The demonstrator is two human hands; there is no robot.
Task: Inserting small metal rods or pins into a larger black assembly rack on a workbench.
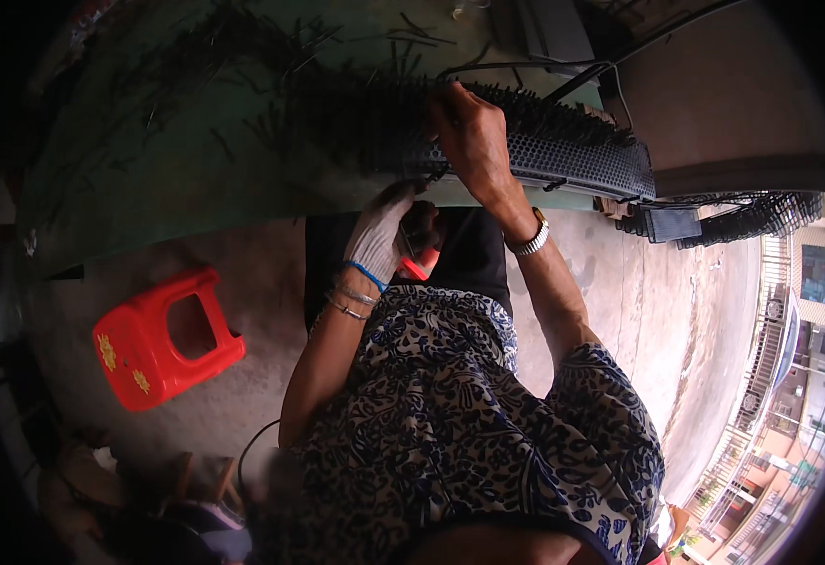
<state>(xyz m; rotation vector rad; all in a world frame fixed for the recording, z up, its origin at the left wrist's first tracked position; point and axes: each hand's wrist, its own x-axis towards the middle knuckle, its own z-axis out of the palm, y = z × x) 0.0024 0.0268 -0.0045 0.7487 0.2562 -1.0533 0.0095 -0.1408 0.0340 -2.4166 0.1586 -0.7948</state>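
My left hand [381, 229], in a white knit glove, is at the near edge of the green table. Its fingers are closed round a red-handled tool [419, 266]; the tool's kind is unclear. A small dark tip shows just beyond the glove, close to the black perforated rack [577, 165]. My bare right hand [474, 137] is above the rack, its fingers drawn together. What they pinch, if anything, is hidden in shadow. Many short black rods [535, 111] stand up in rows from the rack.
Loose black strips [243, 52] lie scattered over the green tabletop [149, 193]. A red plastic stool [149, 344] is on the floor at left. A cable [525, 64] runs behind the rack. Another black rack [752, 221] is at far right.
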